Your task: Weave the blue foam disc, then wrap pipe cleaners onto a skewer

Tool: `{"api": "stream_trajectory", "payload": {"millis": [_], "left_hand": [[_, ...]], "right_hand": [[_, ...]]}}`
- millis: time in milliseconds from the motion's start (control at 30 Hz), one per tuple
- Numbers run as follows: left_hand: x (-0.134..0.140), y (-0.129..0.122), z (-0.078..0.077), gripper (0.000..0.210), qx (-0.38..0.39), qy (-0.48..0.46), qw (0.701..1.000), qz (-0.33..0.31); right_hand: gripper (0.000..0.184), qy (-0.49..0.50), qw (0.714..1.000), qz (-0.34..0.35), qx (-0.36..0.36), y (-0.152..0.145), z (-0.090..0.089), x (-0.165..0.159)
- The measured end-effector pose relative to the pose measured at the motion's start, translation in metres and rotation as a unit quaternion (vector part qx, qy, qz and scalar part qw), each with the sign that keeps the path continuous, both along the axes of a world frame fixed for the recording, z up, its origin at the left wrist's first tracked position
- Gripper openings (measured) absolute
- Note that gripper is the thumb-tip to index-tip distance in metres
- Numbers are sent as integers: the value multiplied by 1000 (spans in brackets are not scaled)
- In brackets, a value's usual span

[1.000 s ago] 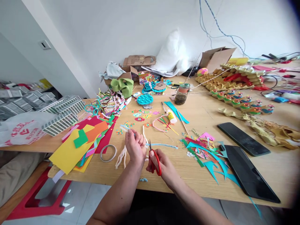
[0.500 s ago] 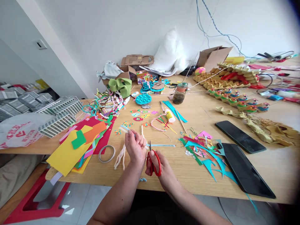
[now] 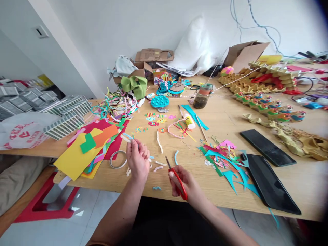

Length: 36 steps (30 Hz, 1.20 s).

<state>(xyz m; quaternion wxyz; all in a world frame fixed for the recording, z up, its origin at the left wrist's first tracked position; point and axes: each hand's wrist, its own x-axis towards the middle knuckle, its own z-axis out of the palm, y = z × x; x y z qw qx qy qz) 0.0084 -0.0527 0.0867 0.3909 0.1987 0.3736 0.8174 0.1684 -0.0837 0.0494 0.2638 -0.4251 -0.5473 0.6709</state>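
Note:
My left hand (image 3: 138, 159) is closed around a small bunch of fuzzy pipe cleaners (image 3: 126, 137), white and light blue, whose ends stick out past the fingers. In my right hand (image 3: 185, 181) are red-handled scissors (image 3: 178, 178), blades pointing up and away, apart from the strands. Just beyond the blades lies a short blue piece (image 3: 176, 157). Between my hands rest a white piece (image 3: 160, 163) and a lilac piece (image 3: 158, 168). A longer white strand (image 3: 159, 141) lies farther back. Near the table's front edge sits a twisted blue bit (image 3: 156, 188).
Left of my hands are a tape roll (image 3: 111, 160) and coloured paper sheets (image 3: 73, 157). Paper scraps (image 3: 230, 164) and two dark phones (image 3: 271, 184) lie on the right. Behind stand a glue bottle (image 3: 189, 122) and a glass jar (image 3: 202, 97).
The long blue strand by the scissors is now a short piece, and several cut pieces lie on the table. My hands have moved apart, the left one leftward, the scissors rightward.

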Motion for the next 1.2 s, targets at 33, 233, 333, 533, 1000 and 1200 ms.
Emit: {"api": "stream_trajectory", "payload": {"millis": [33, 233, 333, 533, 1000, 1200], "left_hand": [[-9, -3, 1, 28, -3, 10, 1000, -1], [-60, -32, -14, 27, -61, 55, 996, 16], [-72, -45, -23, 26, -98, 56, 993, 26], [-77, -53, -27, 23, -120, 55, 991, 24], [-85, -63, -30, 21, -116, 60, 991, 17], [-89, -60, -36, 20, -131, 58, 990, -4]], "right_hand": [[37, -62, 997, 10, 51, 2, 0, 12], [20, -425, 833, 5, 354, 10, -14, 83], [20, -488, 772, 32, 405, 10, -26, 96], [16, -487, 752, 74, 437, 17, -15, 86], [59, -332, 743, 249, 526, 9, -32, -57], [46, -266, 739, 284, 550, 0, -45, -15]]}}
